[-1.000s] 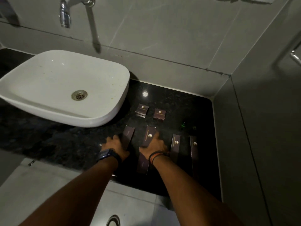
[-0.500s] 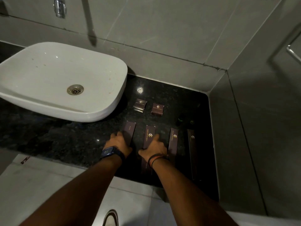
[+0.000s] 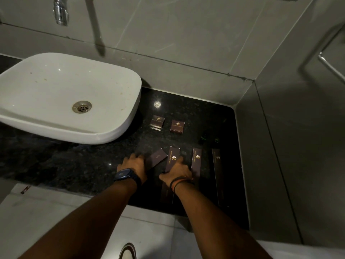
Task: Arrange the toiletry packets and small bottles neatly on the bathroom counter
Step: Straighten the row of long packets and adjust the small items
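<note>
Several dark brown toiletry packets with gold logos lie on the black granite counter (image 3: 78,165). My left hand (image 3: 133,164) grips the leftmost packet (image 3: 157,158), which is turned askew to the right. My right hand (image 3: 178,171) presses flat on the long packet (image 3: 172,159) beside it. Two more long packets (image 3: 196,161) (image 3: 218,176) lie parallel to the right. Behind them sit two small square packets (image 3: 157,122) (image 3: 177,126). Two small dark bottles with green caps (image 3: 203,138) (image 3: 217,140) stand near the right, hard to make out.
A white vessel sink (image 3: 61,98) fills the counter's left, under a chrome tap (image 3: 60,11). Grey tiled walls close the back and the right side. A metal rail (image 3: 330,66) is on the right wall. The counter's front edge drops to pale floor tiles.
My left hand has turned the leftmost packet so that it lies slanted to the right instead of parallel. My right hand stays on the second long packet. The camera has shifted a little.
</note>
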`<act>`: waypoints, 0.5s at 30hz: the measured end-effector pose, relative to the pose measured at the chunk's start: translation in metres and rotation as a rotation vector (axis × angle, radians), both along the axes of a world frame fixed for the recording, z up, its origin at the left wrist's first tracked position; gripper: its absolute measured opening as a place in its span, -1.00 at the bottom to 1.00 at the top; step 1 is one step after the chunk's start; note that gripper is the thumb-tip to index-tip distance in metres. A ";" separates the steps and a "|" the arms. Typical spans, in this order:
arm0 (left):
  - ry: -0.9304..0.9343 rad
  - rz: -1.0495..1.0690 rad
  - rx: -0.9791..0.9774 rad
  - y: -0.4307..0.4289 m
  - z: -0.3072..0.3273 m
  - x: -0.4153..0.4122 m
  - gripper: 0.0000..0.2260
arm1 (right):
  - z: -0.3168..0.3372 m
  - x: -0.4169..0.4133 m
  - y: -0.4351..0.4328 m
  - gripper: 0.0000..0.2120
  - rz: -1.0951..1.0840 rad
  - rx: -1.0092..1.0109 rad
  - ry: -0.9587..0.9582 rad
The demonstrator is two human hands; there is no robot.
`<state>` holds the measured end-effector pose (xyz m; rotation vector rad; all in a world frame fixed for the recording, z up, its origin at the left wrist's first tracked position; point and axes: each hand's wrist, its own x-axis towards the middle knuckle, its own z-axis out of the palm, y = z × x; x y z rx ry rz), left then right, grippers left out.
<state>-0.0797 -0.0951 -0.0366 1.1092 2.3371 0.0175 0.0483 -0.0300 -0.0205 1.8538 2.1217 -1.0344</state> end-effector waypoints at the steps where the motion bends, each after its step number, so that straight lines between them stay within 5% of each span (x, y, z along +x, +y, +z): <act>1: 0.032 -0.029 -0.007 -0.002 0.000 -0.002 -0.50 | 0.000 0.000 0.001 -0.25 -0.006 -0.004 -0.002; 10: 0.160 -0.212 0.114 -0.024 -0.002 -0.014 -0.57 | 0.006 0.001 0.010 -0.23 0.003 0.007 -0.035; 15: 0.228 0.389 0.242 -0.034 0.008 0.001 -0.32 | 0.006 -0.008 0.006 -0.26 0.043 0.021 -0.057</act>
